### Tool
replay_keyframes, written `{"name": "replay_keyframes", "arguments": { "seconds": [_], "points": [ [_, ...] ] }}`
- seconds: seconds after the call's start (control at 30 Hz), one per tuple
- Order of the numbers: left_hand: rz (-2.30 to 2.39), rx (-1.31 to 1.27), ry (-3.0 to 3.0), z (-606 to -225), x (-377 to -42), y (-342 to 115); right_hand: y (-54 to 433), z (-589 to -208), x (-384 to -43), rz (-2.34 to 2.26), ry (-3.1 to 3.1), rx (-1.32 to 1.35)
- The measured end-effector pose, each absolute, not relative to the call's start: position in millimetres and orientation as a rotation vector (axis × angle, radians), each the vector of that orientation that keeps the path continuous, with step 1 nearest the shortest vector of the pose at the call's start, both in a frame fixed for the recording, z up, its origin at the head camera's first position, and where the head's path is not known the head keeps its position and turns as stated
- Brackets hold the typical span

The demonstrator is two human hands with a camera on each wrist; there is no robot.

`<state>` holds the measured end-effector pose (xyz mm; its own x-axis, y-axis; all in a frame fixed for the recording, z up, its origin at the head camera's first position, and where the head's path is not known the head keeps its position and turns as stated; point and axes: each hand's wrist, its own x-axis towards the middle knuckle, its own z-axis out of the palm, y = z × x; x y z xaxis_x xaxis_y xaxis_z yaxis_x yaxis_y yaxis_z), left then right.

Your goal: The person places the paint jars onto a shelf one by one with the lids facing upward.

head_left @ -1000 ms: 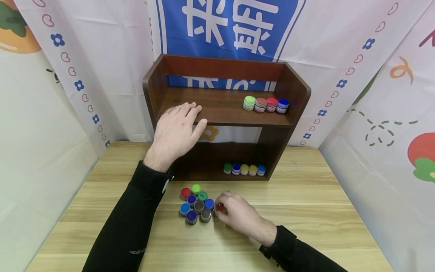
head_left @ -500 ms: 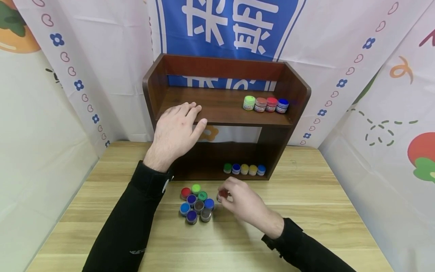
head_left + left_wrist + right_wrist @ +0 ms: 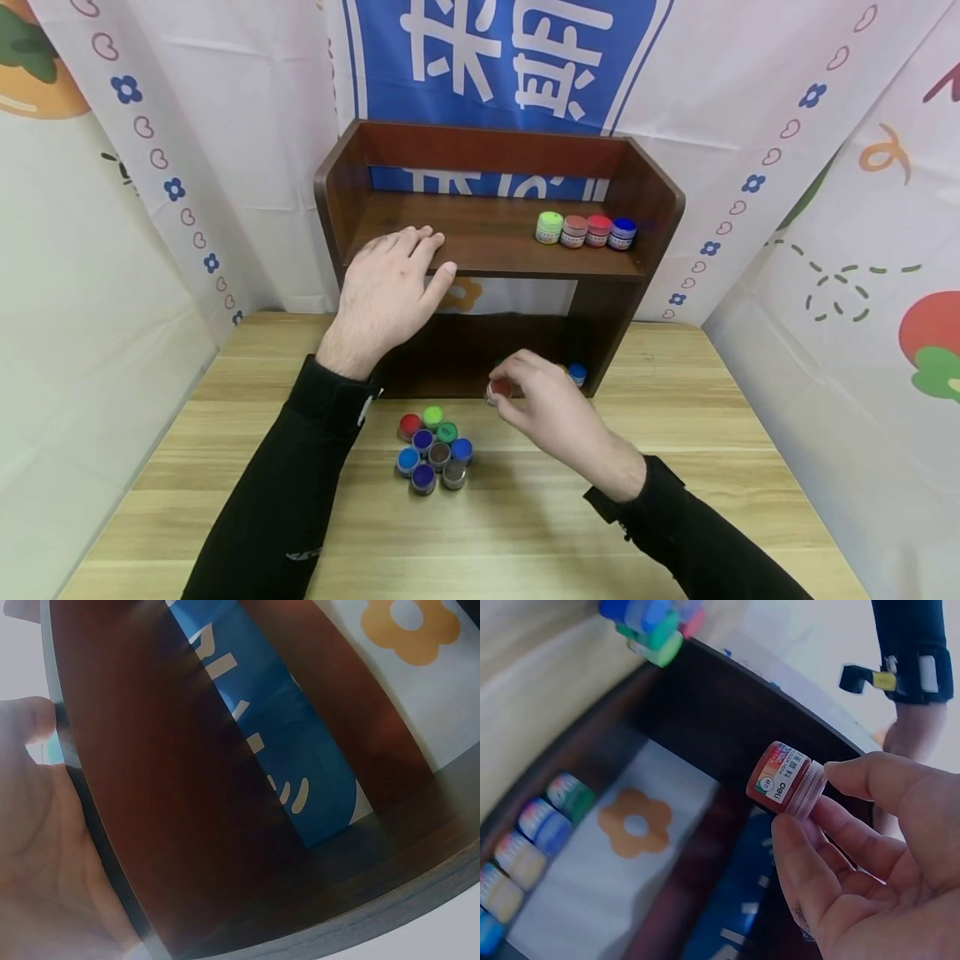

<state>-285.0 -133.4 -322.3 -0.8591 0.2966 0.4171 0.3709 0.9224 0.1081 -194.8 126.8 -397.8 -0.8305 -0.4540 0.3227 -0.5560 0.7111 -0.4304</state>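
Reddish-brown paint jar (image 3: 776,778) in mid-air before the lower shelf (image 3: 438,381), pinched at the lid (image 3: 808,792) by right hand (image 3: 553,412), presumably to leave everything below unobstructed. Left hand (image 3: 390,292) laid uncurled on upper shelf (image 3: 487,240), likely for steadying.

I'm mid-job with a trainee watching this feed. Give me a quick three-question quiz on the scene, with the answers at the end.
1. Count: how many jars stand in the row on the upper level of the shelf unit?
2. True or false: the left hand rests on the shelf unit.
3. Multiple choice: what does the right hand pinch?
A. a paintbrush
B. a reddish-brown jar
C. a yellow jar

Key:
1. Four.
2. True.
3. B.
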Motion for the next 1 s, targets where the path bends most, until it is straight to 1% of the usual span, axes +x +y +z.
{"name": "replay_keyframes", "arguments": {
  "seconds": [0.77,1.0],
  "points": [
    [-0.254,-0.479,-2.702,-322,-285,-133,142,-312,-213,0.796,-2.588,0.719],
    [-0.253,-0.483,-2.688,-322,-285,-133,146,-293,-220,0.808,-2.539,0.708]
  ]
}}
